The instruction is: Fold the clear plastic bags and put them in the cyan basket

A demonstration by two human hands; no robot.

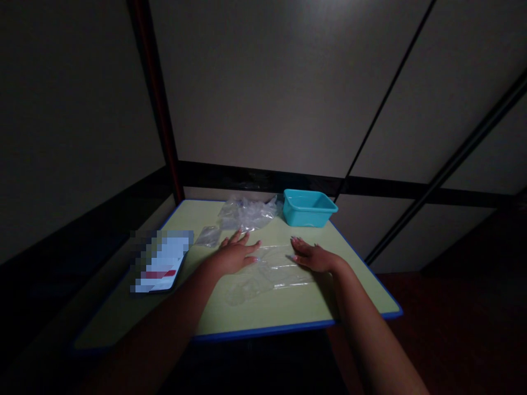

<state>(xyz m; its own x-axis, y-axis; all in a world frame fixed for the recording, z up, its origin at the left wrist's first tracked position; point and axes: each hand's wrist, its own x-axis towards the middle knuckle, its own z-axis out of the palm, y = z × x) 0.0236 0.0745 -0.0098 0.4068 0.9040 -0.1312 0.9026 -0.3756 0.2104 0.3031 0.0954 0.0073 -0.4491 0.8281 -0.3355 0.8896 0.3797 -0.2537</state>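
Note:
A clear plastic bag (267,277) lies spread on the pale green table (230,321), with creases running across it. At its left side is my left hand (239,255), fingers spread and palm down. My right hand (310,257) is over the bag's right part, fingers stretched out toward the left. Neither hand grips anything; whether each palm presses on the film cannot be made out. Just beyond my left hand sits a crumpled heap of clear plastic bags (249,213). A small folded clear plastic packet (208,236) rests to the left of that heap.
A turquoise plastic basin (309,216) stands at the table's back right. On the left side lies a phone (164,263) with a lit, partly blurred screen. The table has a blue edge, and a panelled wall (263,99) rises behind it.

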